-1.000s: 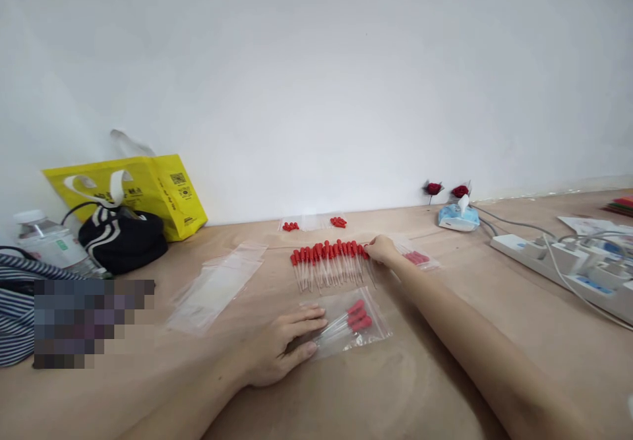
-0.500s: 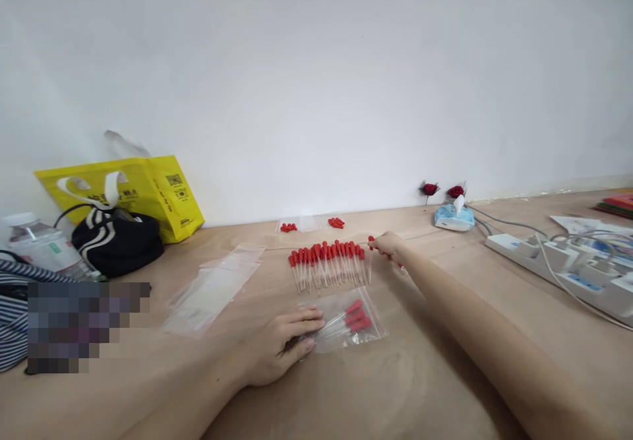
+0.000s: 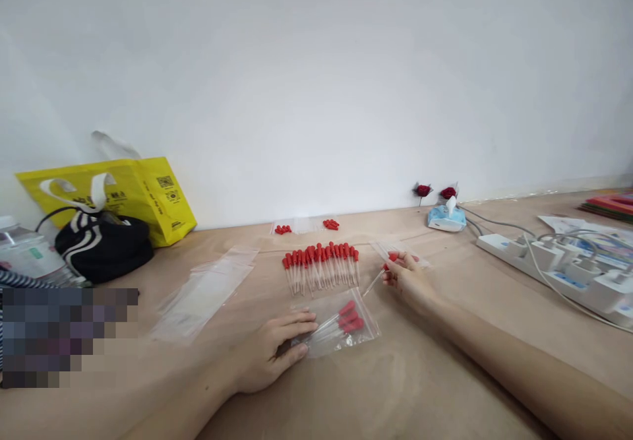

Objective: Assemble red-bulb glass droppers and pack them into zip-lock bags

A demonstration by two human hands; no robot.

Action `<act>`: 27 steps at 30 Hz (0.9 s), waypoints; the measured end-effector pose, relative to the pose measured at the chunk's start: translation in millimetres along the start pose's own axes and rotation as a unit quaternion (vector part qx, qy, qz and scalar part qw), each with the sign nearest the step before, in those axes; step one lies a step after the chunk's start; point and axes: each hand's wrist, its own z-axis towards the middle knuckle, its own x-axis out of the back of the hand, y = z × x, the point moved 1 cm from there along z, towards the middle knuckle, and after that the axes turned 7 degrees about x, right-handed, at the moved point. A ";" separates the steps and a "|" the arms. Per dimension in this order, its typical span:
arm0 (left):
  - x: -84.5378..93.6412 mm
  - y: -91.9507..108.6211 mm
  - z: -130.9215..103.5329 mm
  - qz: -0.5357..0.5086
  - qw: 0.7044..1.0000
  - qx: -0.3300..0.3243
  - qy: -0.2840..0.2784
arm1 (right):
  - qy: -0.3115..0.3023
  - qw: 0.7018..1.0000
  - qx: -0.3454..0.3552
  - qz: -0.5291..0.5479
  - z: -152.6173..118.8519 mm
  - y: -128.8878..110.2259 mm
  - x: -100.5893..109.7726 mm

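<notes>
My left hand (image 3: pixel 279 351) presses on the closed-off left end of a clear zip bag (image 3: pixel 324 344) that holds several red-capped droppers (image 3: pixel 351 318). Between the fingers of my right hand (image 3: pixel 403 278) is a red-capped dropper (image 3: pixel 374 281), its clear tip pointing down and left. Beyond the bag, several more red-capped droppers (image 3: pixel 321 265) lie side by side in a row. Another clear bag (image 3: pixel 383 249) with something red at it lies partly behind my right hand.
Flat clear bags (image 3: pixel 205 295) lie at the left. Two bags with red caps (image 3: pixel 283 229) are near the wall. A yellow bag (image 3: pixel 171 209), a black pouch (image 3: pixel 109 249) and a bottle (image 3: pixel 34 252) stand left; a tissue pack (image 3: pixel 446 218) and power strips (image 3: pixel 558 268) lie right.
My right hand has come nearer, now with a dropper between its fingers, and the clear bag behind it has come into view. My left hand remains on its bag. The view has shifted slightly.
</notes>
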 end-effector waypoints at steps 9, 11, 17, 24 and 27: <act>0.8 0.6 2.0 0.009 1.000 -0.010 0.005 | 0.034 0.998 -0.037 0.042 -7.9 0.3 -2.7; 0.7 0.7 1.8 0.014 1.000 -0.003 0.007 | 0.020 0.996 -0.066 0.064 -14.1 1.4 -6.4; -1.9 -4.2 0.9 0.031 0.999 0.022 0.008 | -0.118 0.983 -0.122 0.066 -27.1 3.2 -14.0; -3.7 -8.0 1.5 0.013 1.000 0.023 0.009 | -0.304 0.942 -0.091 -0.110 -30.0 2.6 -20.0; -3.7 -7.8 1.4 0.010 1.000 0.021 0.014 | -0.305 0.936 -0.081 -0.159 -30.4 4.6 -22.7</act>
